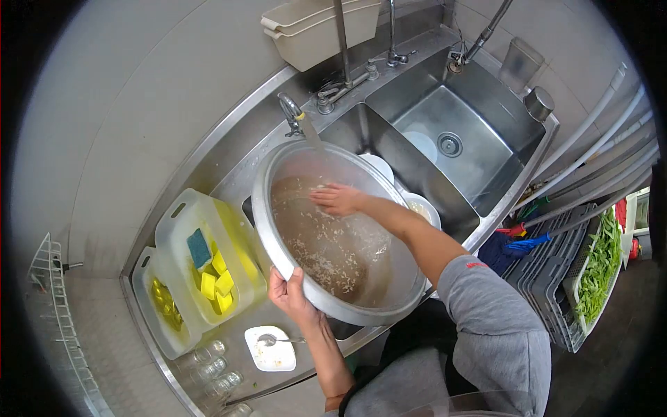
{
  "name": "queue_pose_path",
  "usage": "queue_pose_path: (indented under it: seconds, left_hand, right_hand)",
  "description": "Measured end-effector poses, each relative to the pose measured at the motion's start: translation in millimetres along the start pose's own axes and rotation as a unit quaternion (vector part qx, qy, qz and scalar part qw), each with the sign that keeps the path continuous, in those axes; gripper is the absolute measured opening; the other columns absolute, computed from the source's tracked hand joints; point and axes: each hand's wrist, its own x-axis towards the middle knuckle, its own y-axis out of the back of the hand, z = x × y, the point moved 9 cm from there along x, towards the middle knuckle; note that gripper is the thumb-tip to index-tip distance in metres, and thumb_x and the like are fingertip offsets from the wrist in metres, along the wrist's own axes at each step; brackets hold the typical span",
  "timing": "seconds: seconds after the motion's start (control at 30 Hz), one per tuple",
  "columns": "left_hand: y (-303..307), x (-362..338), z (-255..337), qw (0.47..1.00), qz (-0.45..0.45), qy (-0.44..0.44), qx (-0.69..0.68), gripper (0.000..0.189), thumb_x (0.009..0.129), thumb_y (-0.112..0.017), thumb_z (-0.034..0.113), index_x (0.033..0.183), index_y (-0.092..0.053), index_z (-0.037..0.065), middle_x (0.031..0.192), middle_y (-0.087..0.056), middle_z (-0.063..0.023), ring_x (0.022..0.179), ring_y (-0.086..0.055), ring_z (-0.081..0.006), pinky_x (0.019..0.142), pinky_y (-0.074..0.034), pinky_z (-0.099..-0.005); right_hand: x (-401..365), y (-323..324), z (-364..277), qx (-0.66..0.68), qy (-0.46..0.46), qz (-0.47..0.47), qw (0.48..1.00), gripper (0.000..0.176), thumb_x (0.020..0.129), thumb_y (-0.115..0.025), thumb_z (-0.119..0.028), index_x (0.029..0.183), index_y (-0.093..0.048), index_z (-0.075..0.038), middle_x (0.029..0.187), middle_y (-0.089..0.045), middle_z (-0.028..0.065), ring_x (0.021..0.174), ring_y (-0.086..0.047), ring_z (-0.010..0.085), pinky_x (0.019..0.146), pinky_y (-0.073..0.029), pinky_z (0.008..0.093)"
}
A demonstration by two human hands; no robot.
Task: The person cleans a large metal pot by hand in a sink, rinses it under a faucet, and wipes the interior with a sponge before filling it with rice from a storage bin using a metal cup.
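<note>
A large metal pot (260, 208) is tilted over the sink, with brownish water (299, 222) and pale food bits inside. My left hand (292, 295) grips its near rim, thumb on the outside. Inside the pot, my right hand (337, 199) lies against the wall with fingers stretched out and nothing seen in them. Water runs from a small faucet (292, 115) into the pot at its far rim.
Double sinks (479, 132) hold a few white dishes, partly behind the pot. Left are a plastic bin (184, 201) with yellow sponges, several glasses (212, 368) and a white plate (257, 358) with a spoon. Crates (549, 278) and greens (599, 271) stand right.
</note>
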Motion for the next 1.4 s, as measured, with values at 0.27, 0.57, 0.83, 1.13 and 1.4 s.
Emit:
queue_pose_path:
  seconds: [0.27, 0.57, 0.83, 1.13, 1.4]
  left_hand:
    - [-14, 25, -16, 0.999, -0.031, -0.021, 0.021, 0.018, 0.07, -0.053, -0.002, 0.061, -0.04, 0.006, 0.067, -0.039, 0.0016, 0.061, -0.035, -0.0066, 0.057, -0.027, -0.021]
    - [-26, 24, -13, 0.999, -0.029, -0.01, 0.035, 0.023, 0.072, -0.053, -0.002, 0.057, -0.037, 0.006, 0.059, -0.036, 0.0051, 0.054, -0.031, -0.0039, 0.05, -0.024, -0.0198]
    - [-28, 13, -3, 1.0, 0.002, -0.011, -0.011, 0.02, 0.072, -0.052, -0.002, 0.058, -0.041, 0.006, 0.06, -0.039, 0.0047, 0.054, -0.032, -0.0036, 0.051, -0.026, -0.0191]
    - [-26, 11, 43, 0.998, 0.013, -0.053, -0.008, 0.014, 0.073, -0.05, -0.002, 0.062, -0.046, 0.005, 0.061, -0.044, 0.0037, 0.054, -0.037, -0.0031, 0.05, -0.028, -0.0179]
    - [10, 14, -6, 0.997, 0.072, 0.007, 0.023, 0.018, 0.072, -0.054, 0.001, 0.059, -0.044, 0.008, 0.058, -0.042, 0.0052, 0.053, -0.035, -0.0037, 0.049, -0.028, -0.0196]
  right_hand:
    - [-135, -89, -58, 0.22, -0.22, -0.311, 0.898, 0.041, 0.076, -0.048, -0.016, 0.115, -0.047, -0.004, 0.113, -0.05, 0.017, 0.098, -0.051, 0.0276, 0.079, -0.043, 0.038]
    - [-82, 88, -197, 0.648, -0.362, -0.151, 0.653, 0.041, 0.089, -0.037, -0.032, 0.111, -0.047, 0.001, 0.102, -0.056, 0.0084, 0.087, -0.054, 0.0195, 0.074, -0.042, 0.0316]
    - [-196, 125, -187, 0.25, -0.213, 0.172, 0.929, 0.036, 0.089, -0.032, -0.025, 0.105, -0.052, 0.001, 0.109, -0.052, 0.0165, 0.104, -0.044, 0.0352, 0.09, -0.028, 0.0464]
    - [-184, 78, 42, 0.156, -0.431, 0.238, 0.856, 0.044, 0.081, -0.05, -0.021, 0.118, -0.043, 0.002, 0.119, -0.044, 0.0227, 0.112, -0.042, 0.033, 0.095, -0.032, 0.038]
    - [32, 81, 115, 0.667, -0.417, 0.262, 0.559, 0.021, 0.085, -0.044, -0.011, 0.093, -0.054, 0.006, 0.079, -0.059, 0.0119, 0.074, -0.061, 0.0202, 0.062, -0.05, 0.0295]
